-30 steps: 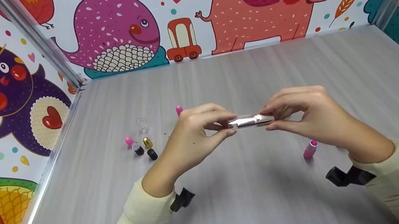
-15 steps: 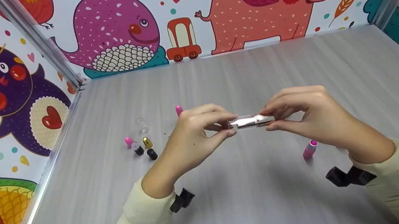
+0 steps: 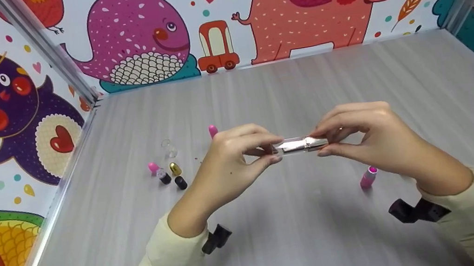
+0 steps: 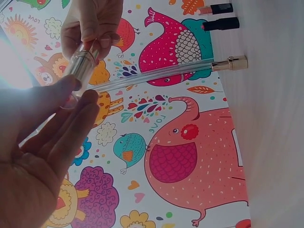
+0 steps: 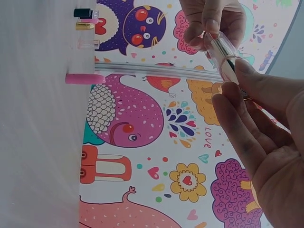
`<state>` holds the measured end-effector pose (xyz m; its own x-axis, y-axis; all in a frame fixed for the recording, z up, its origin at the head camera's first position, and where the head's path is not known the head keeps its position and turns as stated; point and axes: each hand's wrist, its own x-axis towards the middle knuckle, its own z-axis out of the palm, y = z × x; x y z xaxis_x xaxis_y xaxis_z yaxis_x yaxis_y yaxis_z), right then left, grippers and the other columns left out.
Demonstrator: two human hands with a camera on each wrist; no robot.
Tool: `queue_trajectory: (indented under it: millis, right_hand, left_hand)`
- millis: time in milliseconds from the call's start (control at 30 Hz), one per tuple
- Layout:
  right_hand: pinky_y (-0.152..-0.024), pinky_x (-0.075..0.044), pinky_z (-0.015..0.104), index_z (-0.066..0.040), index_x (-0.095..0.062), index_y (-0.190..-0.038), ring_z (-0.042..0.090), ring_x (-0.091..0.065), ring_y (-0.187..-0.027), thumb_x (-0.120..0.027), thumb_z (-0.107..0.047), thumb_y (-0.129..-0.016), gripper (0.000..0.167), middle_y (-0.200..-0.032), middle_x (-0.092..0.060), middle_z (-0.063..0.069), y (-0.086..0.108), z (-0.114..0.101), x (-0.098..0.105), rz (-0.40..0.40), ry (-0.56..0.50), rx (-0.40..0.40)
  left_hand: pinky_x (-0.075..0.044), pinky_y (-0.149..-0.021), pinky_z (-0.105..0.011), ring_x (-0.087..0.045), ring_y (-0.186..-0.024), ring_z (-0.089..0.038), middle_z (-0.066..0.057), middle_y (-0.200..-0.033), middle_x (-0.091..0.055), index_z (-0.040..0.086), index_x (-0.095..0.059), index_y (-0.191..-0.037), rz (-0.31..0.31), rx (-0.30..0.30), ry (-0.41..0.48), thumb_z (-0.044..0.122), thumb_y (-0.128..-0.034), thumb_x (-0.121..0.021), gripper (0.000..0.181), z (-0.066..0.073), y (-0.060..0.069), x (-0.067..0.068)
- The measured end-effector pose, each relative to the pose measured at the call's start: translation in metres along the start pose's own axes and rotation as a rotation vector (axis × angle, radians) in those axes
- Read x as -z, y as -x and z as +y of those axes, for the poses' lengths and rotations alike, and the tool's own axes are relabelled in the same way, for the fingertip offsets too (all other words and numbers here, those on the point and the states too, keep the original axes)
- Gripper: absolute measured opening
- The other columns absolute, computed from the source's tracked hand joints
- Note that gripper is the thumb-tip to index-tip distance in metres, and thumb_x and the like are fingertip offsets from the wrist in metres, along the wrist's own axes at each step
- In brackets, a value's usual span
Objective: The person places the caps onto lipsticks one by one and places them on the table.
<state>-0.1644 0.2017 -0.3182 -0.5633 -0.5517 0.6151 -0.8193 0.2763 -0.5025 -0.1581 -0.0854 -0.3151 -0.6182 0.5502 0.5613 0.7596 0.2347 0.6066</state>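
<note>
Between both hands, a shiny silver-gold lipstick (image 3: 296,145) with a clear cap lies level above the table. My left hand (image 3: 238,158) pinches its clear-capped end between thumb and fingers. At the other end, my right hand (image 3: 361,131) pinches the metallic base. The left wrist view shows the same lipstick (image 4: 83,66) from the side, with fingertips hiding both ends. Below the right hand, an uncapped pink lipstick (image 3: 368,177) stands upright on the table.
Left of the left hand are a pink cap (image 3: 153,168), a gold cap (image 3: 175,169), a black cap (image 3: 181,182) and a clear cap (image 3: 169,148). Another pink piece (image 3: 213,131) stands behind that hand. The left wrist view shows black lipsticks (image 4: 221,23) and a gold one (image 4: 230,63).
The lipstick and both hands have shifted very slightly to the right and toward the front. Both grips look the same, and the things on the table have stayed put.
</note>
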Motion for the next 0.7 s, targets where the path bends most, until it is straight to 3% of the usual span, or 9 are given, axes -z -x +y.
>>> queue_trajectory:
  millis: [467, 700]
  right_hand:
    - [-0.078, -0.062, 0.021, -0.007, -0.082, -0.110, 0.007, -0.076, -0.085, -0.095, 0.009, -0.068, 0.047, -0.102, -0.079, 0.002, -0.0008, -0.0034, 0.0000, 0.007, -0.003, 0.029]
    - [-0.079, -0.062, 0.021, -0.007, -0.082, -0.111, 0.007, -0.076, -0.086, -0.096, 0.005, -0.070, 0.045, -0.103, -0.079, 0.001, 0.0003, -0.0024, 0.0001, -0.003, 0.012, -0.003]
  left_hand:
    - [-0.062, -0.082, -0.023, -0.075, -0.089, -0.010, -0.006, -0.099, -0.076, 0.001, -0.082, -0.112, 0.008, -0.018, 0.001, 0.001, -0.0888, -0.085, 0.023, 0.0019, 0.0008, -0.0015]
    - [-0.062, -0.082, -0.023, -0.076, -0.089, -0.011, -0.007, -0.099, -0.076, 0.001, -0.081, -0.112, 0.008, -0.028, 0.010, 0.001, -0.0897, -0.085, 0.022, -0.0006, 0.0004, -0.0019]
